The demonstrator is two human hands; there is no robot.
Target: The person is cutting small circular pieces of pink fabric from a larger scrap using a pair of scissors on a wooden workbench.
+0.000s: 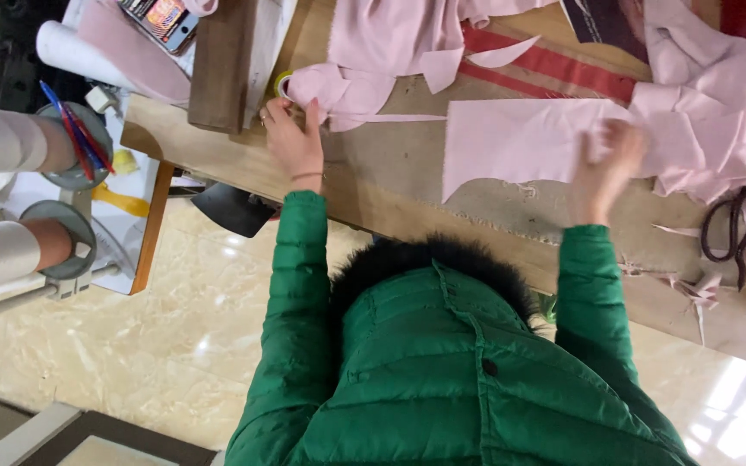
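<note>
My left hand (295, 138) pinches the folded end of a small pink cloth bundle (343, 91) at the near left of the wooden table (390, 164). A thin pink strip (399, 117) runs right from that bundle. My right hand (606, 168) is blurred. Its fingers are curled on the right end of a flat cut piece of pink cloth (511, 142) lying in the middle of the table. Both sleeves are green and padded.
More pink cloth is heaped at the back (390, 30) and at the right (701, 103). Dark scissors (736, 229) and pink scraps (692, 289) lie at the right edge. A phone (161, 17), a wooden board (218, 60) and two white thread cones (2, 138) are at the left.
</note>
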